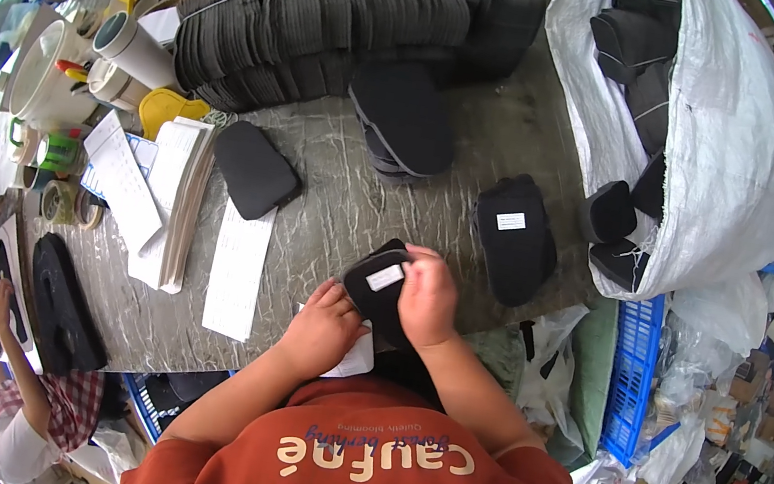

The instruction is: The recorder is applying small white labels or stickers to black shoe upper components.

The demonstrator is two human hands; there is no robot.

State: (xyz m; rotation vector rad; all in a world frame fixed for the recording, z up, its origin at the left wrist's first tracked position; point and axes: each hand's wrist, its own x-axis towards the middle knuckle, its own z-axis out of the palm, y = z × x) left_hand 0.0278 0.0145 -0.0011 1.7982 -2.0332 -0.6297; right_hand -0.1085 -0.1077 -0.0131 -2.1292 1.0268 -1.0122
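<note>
A black rounded flat pad with a white label on it is in front of my chest, over another dark piece. My right hand is closed on the pad's right side, fingertips at the label's end. My left hand has bent fingers reaching the pad's lower left edge. Under that hand a white sheet sticks out, and the hand is closed over it. To the right lies a dark pad stack with a white label on top. Beyond my hands are a stack of black pads and a single pad.
Long rows of black pads fill the table's far side. A white woven sack with black pieces stands at the right, above a blue crate. Papers, cups and tape rolls sit left. Another person's hands are lower left.
</note>
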